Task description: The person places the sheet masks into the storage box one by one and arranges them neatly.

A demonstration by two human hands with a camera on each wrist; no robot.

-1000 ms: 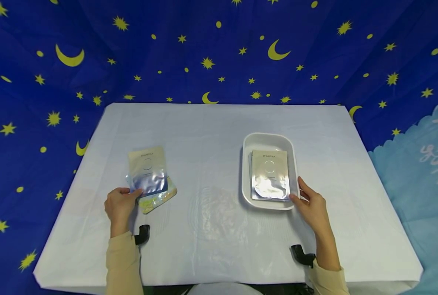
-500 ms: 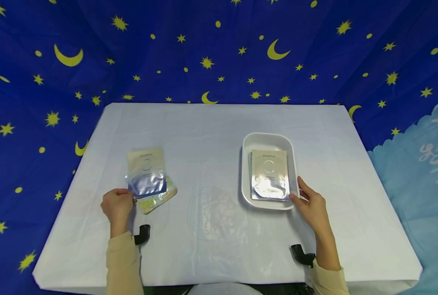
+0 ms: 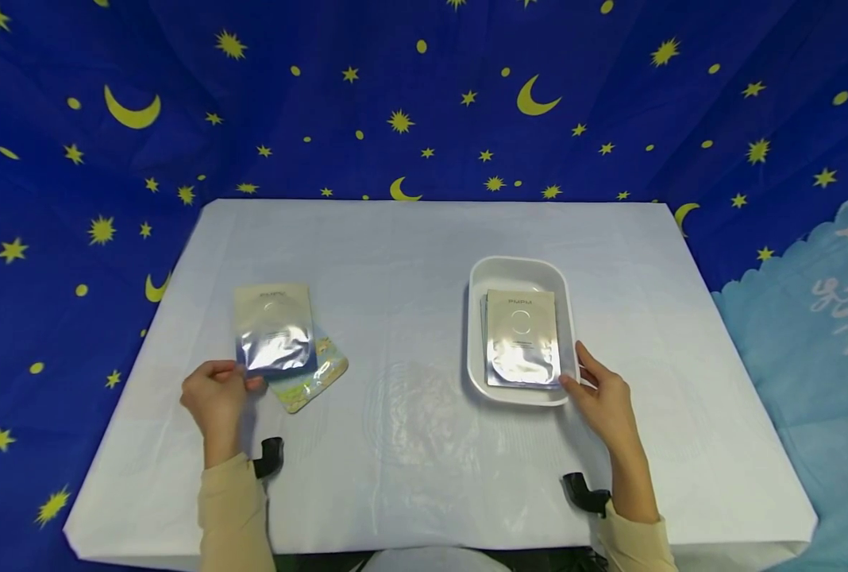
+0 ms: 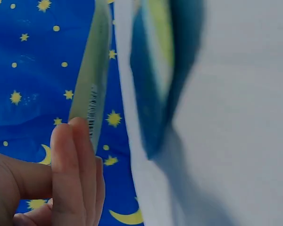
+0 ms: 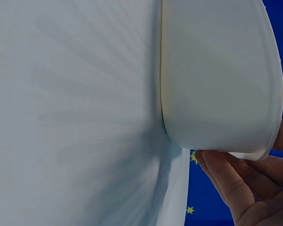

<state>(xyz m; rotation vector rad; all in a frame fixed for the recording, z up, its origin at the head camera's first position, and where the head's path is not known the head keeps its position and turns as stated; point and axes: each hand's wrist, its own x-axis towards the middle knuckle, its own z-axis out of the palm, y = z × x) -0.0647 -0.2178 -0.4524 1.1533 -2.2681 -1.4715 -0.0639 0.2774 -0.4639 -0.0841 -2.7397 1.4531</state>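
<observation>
My left hand (image 3: 215,400) pinches the lower left corner of a beige-to-silver-blue sheet mask packet (image 3: 272,334). In the left wrist view that packet (image 4: 92,70) is nearly edge-on, a barcode showing above the fingertips. Partly covered by it in the head view is a green, yellow and blue packet (image 3: 313,385) lying askew. On the other side, my right hand (image 3: 604,403) grips the near right rim of a white tray (image 3: 520,274), thumb at the rim and fingers along the outer wall (image 5: 217,75). Inside lies a small stack of similar packets (image 3: 522,338).
A white cloth (image 3: 402,318) covers the table. Blue curtains (image 3: 367,95) with yellow stars and moons hang behind and to the left. A light blue cloth (image 3: 810,365) hangs at the right. Black camera mounts (image 3: 584,494) stick out from both wrists.
My left hand has shifted left with the beige-silver packet, baring more of the colourful packet under it. My right hand and the tray have stayed put.
</observation>
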